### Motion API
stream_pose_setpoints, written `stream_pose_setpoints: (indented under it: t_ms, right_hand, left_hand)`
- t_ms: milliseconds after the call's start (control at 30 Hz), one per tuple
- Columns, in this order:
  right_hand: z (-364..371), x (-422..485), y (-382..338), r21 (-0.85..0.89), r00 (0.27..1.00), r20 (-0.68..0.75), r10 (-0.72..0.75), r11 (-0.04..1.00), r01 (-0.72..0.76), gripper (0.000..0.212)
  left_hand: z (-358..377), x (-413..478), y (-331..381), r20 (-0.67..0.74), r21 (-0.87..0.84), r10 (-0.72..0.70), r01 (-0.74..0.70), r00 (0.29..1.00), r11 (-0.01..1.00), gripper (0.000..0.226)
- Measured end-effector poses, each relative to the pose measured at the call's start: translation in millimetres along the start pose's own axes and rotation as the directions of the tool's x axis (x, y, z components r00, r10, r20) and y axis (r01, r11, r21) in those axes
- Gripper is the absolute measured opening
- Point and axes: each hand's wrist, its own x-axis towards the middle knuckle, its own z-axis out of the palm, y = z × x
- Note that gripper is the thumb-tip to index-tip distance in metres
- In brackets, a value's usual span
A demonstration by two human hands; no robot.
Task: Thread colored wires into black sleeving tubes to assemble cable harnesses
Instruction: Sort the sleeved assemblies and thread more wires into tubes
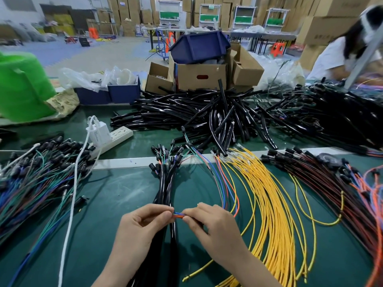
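Head view: colored wires (178, 214) pinched between left hand (143, 224) and right hand (211, 222), fingertips nearly meeting, seemingly bunching ends for feeding into a sleeve; sleeved bundle (163, 188) directly beneath the fingers, black sleeving tubes (196, 112) heaped well beyond.

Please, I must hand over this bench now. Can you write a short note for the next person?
Left hand: pinches the thin blue and orange wire ends. Right hand: pinches the same bunch.
Glossy black sleeving tubes: piled at the far side of the green table mat. Loose yellow wires: right of the hands.
Done: a bundle of black-sleeved harnesses lies under the hands.
To do: held wires are in no tube yet; thread them.
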Motion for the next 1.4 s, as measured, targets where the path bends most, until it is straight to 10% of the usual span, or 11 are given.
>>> stream_pose_setpoints:
  t_ms: [433, 733, 1000, 1200, 1400]
  right_hand:
    - [2.3, 1.5, 7.4, 0.469, 0.963, -0.167, 0.212, 0.876, -0.111, 0.009]
    - [-2.2, 0.2, 25.3, 0.528, 0.834, -0.386, 0.395, 0.836, -0.151, 0.011]
    - [-23.8, 5.6, 51.4, 0.358, 0.759, -0.543, 0.360, 0.916, -0.178, 0.008]
    - [-22.0, 5.5, 57.5, 0.283, 0.737, -0.558, 0.381, 0.923, -0.262, 0.011]
    - [-21.1, 4.5, 56.0, 0.247, 0.762, -0.531, 0.372, 0.927, -0.281, 0.010]
  left_hand:
    - [38.6, 9.8, 19.1, -0.026, 0.443, 0.297, -0.256, 0.954, 0.859, 0.028]
    - [91.5, 24.6, 18.8, -0.141, 0.374, 0.333, -0.262, 0.932, 0.890, 0.020]
    - [112.3, 58.5, 47.3, 0.291, 0.521, 0.128, -0.269, 0.948, 0.810, 0.021]
    - [161.8, 163.9, 53.1, 0.523, 0.772, 0.182, -0.553, 0.833, 0.313, 0.035]
    - [175.6, 227.4, 19.3, 0.650, 0.690, -0.211, -0.683, 0.730, -0.240, 0.042]
